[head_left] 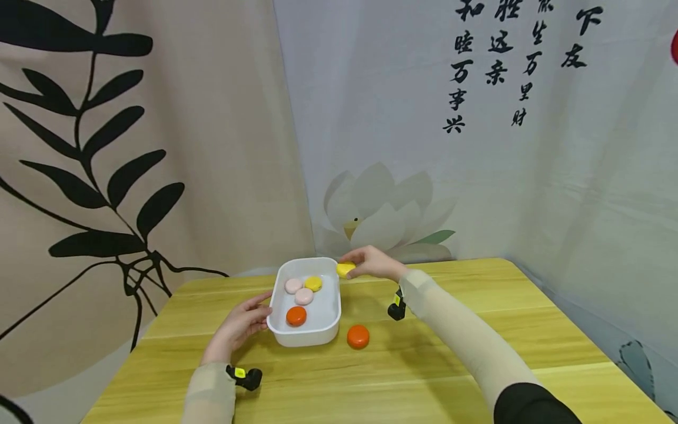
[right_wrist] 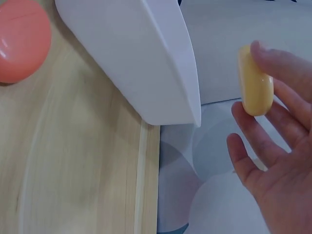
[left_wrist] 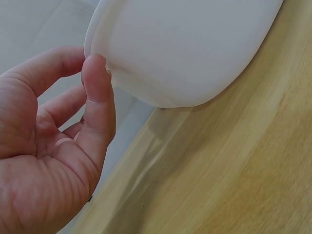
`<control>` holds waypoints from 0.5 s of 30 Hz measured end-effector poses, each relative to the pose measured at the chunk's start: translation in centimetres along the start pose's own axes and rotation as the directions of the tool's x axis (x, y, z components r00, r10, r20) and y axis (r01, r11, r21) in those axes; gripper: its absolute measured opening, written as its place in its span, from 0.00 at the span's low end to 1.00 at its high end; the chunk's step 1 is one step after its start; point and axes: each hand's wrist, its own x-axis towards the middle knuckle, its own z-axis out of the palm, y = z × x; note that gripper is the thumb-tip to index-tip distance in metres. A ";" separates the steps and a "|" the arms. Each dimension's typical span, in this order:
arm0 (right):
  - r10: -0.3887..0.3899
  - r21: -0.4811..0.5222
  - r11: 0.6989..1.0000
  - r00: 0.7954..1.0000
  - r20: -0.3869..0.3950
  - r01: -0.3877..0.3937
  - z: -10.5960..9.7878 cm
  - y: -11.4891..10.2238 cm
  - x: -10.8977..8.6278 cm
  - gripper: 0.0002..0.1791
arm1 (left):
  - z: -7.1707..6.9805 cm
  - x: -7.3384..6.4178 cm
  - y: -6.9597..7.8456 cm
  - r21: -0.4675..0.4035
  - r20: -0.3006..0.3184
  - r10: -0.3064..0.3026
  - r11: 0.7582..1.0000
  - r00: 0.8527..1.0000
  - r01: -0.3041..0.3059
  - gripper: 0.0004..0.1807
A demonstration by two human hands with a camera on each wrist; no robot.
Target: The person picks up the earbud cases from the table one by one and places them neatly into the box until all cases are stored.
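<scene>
Pinching the rim of the white container [head_left: 307, 337] at its left side, the left hand [head_left: 241, 325] sets thumb and index finger on opposite faces of the wall, a hold that presumably keeps the vessel from sliding. Just right of the container's near end, a loose orange disc [head_left: 358, 336] lies on the table [head_left: 424, 377], probably left there for easy reach. Inside, from near to far, rest a second orange disc [head_left: 296, 316], two pale pink discs [head_left: 304, 296] and a yellow disc [head_left: 313, 284]. Beyond the far right corner, the right hand [head_left: 373, 263] pinches a yellow piece [right_wrist: 256, 85] between thumb and fingertips, its lower fingers spread clear; the piece hangs outside the rim, and the light fingertip hold seems suited to something small and smooth. Materials: the container appears to be moulded plastic, with rounded corners and a slightly flared lip; the discs are thick, glossy and blunt-edged; the tabletop shows streaked wood grain. Farthest back hangs a softly creased cloth [head_left: 233, 147], printed with dark leaves, a pale lotus and brushed characters.
</scene>
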 end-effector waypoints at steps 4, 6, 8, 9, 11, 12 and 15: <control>-0.016 0.029 0.999 1.000 0.010 0.016 0.3 -0.1 0.4 0.25 | -0.1 0.0 -0.2 -0.003 -0.018 -0.013 1.000 1.000 0.013 0.32; -0.018 0.035 0.999 1.000 0.017 0.017 0.4 -0.1 0.5 0.25 | -0.1 0.0 -0.3 -0.006 -0.022 -0.025 1.000 0.999 0.025 0.32; -0.019 0.041 0.999 1.000 0.019 0.018 0.5 -0.1 0.6 0.25 | -0.1 0.0 -0.3 -0.013 -0.026 -0.034 0.999 0.999 0.033 0.32; -0.018 0.042 0.999 1.000 0.015 0.017 0.5 0.0 0.6 0.25 | -0.1 0.1 -0.3 -0.009 -0.021 -0.033 0.999 0.999 0.033 0.32; -0.017 0.032 0.999 1.000 0.006 0.017 0.4 -0.1 0.6 0.24 | 0.0 0.1 -0.2 -0.007 -0.016 -0.030 1.000 0.999 0.030 0.32; -0.017 0.029 0.999 1.000 0.002 0.017 0.4 -0.1 0.6 0.24 | 0.1 0.1 -0.2 -0.006 -0.018 -0.028 1.000 0.999 0.028 0.32; -0.019 0.022 1.000 1.000 -0.006 0.019 0.3 -0.3 0.6 0.24 | 0.1 0.1 0.0 -0.008 -0.020 -0.028 1.000 0.999 0.028 0.32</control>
